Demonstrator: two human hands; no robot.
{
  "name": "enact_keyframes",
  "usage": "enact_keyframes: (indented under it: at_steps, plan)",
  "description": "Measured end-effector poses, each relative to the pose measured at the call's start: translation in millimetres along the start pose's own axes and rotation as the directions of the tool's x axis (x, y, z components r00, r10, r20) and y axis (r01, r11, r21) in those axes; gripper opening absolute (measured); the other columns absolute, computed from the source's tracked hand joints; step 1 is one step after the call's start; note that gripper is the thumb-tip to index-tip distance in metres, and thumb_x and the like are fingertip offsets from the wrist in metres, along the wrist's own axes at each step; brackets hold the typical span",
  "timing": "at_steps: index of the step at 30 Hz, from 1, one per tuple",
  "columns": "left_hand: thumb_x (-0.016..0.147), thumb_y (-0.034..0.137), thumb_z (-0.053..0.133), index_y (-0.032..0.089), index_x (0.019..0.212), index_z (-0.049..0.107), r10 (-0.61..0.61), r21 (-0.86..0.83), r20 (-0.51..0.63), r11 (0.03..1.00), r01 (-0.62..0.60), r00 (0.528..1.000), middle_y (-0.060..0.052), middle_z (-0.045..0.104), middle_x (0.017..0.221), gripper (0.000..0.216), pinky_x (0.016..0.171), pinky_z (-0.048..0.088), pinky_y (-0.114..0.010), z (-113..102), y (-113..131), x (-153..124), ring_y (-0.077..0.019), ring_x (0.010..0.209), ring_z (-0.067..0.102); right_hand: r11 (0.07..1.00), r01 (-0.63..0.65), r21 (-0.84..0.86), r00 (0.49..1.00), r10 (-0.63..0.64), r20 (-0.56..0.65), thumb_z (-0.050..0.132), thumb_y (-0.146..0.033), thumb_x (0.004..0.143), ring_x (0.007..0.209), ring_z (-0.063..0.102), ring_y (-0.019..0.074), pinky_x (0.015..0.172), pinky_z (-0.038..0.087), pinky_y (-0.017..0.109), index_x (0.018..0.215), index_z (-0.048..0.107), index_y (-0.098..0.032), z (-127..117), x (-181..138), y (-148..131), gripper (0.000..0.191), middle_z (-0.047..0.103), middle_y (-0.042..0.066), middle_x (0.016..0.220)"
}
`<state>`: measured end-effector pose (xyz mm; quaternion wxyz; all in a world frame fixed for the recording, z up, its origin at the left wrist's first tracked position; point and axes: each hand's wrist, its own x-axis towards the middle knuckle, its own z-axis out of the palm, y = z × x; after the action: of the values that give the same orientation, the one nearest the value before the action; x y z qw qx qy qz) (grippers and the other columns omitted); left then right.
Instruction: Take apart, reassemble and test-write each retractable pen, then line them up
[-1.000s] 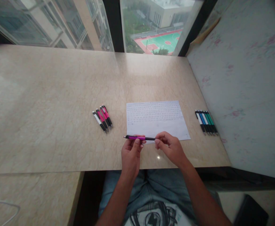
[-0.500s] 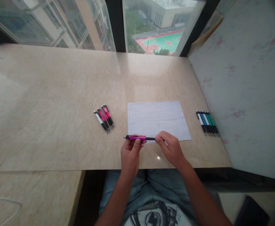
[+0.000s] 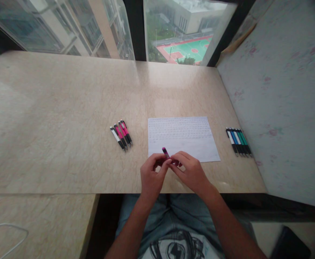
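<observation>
A magenta and black pen (image 3: 165, 152) is pinched between my two hands, above the lower edge of a sheet of paper (image 3: 183, 142). Only a short part of the pen shows, pointing up and away; my fingers cover the rest. My left hand (image 3: 152, 172) is closed on it from the left, thumb and fingertips together. From the right, my right hand (image 3: 191, 171) grips it too, its fingertips touching those of the left. Rows of handwriting fill the upper part of the sheet.
Left of the paper lie several pens (image 3: 121, 135), pink and white with black grips. Several blue, white and green pens (image 3: 238, 141) lie in a row by the patterned wall (image 3: 278, 118). A pale cable (image 3: 25, 230) rests on the lower surface at left.
The pen has turned from lying level across my hands to pointing away from me. My right hand has moved left, and both hands have come together around the pen.
</observation>
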<state>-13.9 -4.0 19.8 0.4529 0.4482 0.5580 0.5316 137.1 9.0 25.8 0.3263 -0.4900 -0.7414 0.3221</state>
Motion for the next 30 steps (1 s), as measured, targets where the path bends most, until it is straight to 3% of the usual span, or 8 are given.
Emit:
enact_keyframes:
  at_steps: [3,5,8,10,12,16,24,30]
  plan:
    - [0.073,0.026,0.079,0.021,0.081,0.074,0.065,0.070,0.011,0.995,-0.066,0.998,-0.005,0.071,0.078,0.010,0.068,0.050,-0.029,-12.8,-3.0,8.8,-0.0173,0.069,0.063,0.960,-0.147,0.237,0.984,0.166,-0.062,0.063,-0.029,0.089,0.069,0.060,0.0162,0.064,0.051,0.030,0.091,0.061,-0.022,0.9,0.6,3.4,0.008,0.062,0.002,0.080]
    - [0.077,0.026,0.075,0.023,0.086,0.074,0.155,0.233,0.043,0.959,-0.161,0.987,-0.006,0.072,0.089,0.010,0.074,0.051,-0.032,-26.1,-10.2,15.1,-0.0195,0.077,0.064,0.864,-0.226,0.449,0.949,0.299,-0.096,0.063,-0.032,0.088,0.068,0.061,0.0157,0.061,0.052,0.029,0.094,0.061,-0.022,-0.1,0.9,7.6,0.012,0.064,0.003,0.082]
    - [0.086,0.023,0.063,0.023,0.096,0.072,0.268,0.523,0.145,0.796,-0.303,0.953,-0.008,0.071,0.107,0.014,0.093,0.048,-0.043,-43.9,-25.9,21.3,-0.0252,0.101,0.063,0.702,-0.209,0.681,0.915,0.386,-0.118,0.061,-0.032,0.088,0.072,0.062,0.0155,0.059,0.052,0.028,0.096,0.061,-0.021,-2.1,2.4,13.4,0.013,0.064,0.004,0.089]
    - [0.087,0.020,0.059,0.021,0.100,0.070,0.299,0.607,0.224,0.702,-0.373,0.927,-0.010,0.070,0.112,0.016,0.096,0.048,-0.045,-50.0,-34.7,22.5,-0.0261,0.106,0.061,0.646,-0.166,0.745,0.903,0.403,-0.148,0.062,-0.030,0.087,0.074,0.062,0.0150,0.060,0.051,0.027,0.102,0.061,-0.022,-3.6,3.7,15.8,0.017,0.064,0.003,0.091]
    - [0.088,0.019,0.059,0.021,0.102,0.069,0.313,0.643,0.294,0.635,-0.429,0.903,-0.010,0.068,0.116,0.018,0.097,0.048,-0.045,-51.3,-39.6,22.3,-0.0269,0.109,0.059,0.632,-0.140,0.762,0.892,0.415,-0.180,0.064,-0.028,0.085,0.070,0.061,0.0140,0.059,0.051,0.027,0.125,0.052,-0.026,-5.8,4.2,17.9,0.041,0.064,0.001,0.089]
    - [0.088,0.019,0.058,0.021,0.104,0.068,0.312,0.669,0.354,0.575,-0.472,0.882,-0.010,0.067,0.120,0.019,0.098,0.048,-0.046,-48.5,-40.2,21.4,-0.0277,0.112,0.057,0.669,-0.129,0.732,0.877,0.422,-0.231,0.069,-0.028,0.082,0.065,0.063,0.0143,0.058,0.053,0.029,0.151,0.009,-0.036,-13.6,0.4,24.6,0.092,0.067,-0.003,0.085]
    - [0.089,0.018,0.057,0.021,0.104,0.067,0.323,0.674,0.354,0.562,-0.479,0.878,-0.011,0.067,0.119,0.018,0.096,0.049,-0.047,-48.4,-38.8,21.5,-0.0276,0.110,0.057,0.701,-0.164,0.694,0.852,0.456,-0.259,0.072,-0.025,0.077,0.058,0.064,0.0133,0.054,0.053,0.025,0.147,0.024,-0.031,-19.2,-6.7,35.4,0.085,0.069,-0.003,0.080]
    - [0.089,0.018,0.057,0.021,0.105,0.067,0.326,0.675,0.361,0.555,-0.487,0.873,-0.011,0.067,0.119,0.019,0.096,0.049,-0.047,-48.4,-38.9,21.6,-0.0277,0.111,0.057,0.702,-0.154,0.695,0.867,0.434,-0.246,0.068,-0.023,0.080,0.056,0.062,0.0124,0.053,0.051,0.025,0.152,0.010,-0.033,-15.6,-2.5,34.1,0.093,0.068,-0.004,0.081]
